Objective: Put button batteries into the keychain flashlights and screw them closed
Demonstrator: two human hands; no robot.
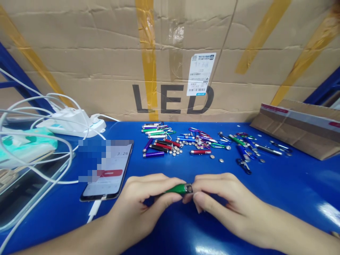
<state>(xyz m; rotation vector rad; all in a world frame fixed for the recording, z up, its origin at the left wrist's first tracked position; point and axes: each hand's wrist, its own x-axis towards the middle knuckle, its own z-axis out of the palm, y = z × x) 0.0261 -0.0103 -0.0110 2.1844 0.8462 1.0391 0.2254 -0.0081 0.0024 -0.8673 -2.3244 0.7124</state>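
Note:
Between thumb and fingers, my left hand (148, 194) grips a small green keychain flashlight (176, 189), its silver end pointing right. The fingers of my right hand (225, 202) are closed in a pinch at that silver end; whether they also hold a small part is hidden. Beyond my hands lies a row of similar small flashlights (154, 154) in purple, black, red, green and silver. Button cells (221, 160) are scattered among them. To the right is a loose heap of flashlights with carabiner clips (241, 152), and a single red flashlight (200, 152) lies nearer the middle.
A phone (108, 184) with a charging cable lies left of my hands. Farther left are a white power strip (95, 126), looping white cables and a green soft pack (39, 140). A large cardboard box (106, 71) closes off the back; an open carton (300, 131) stands right.

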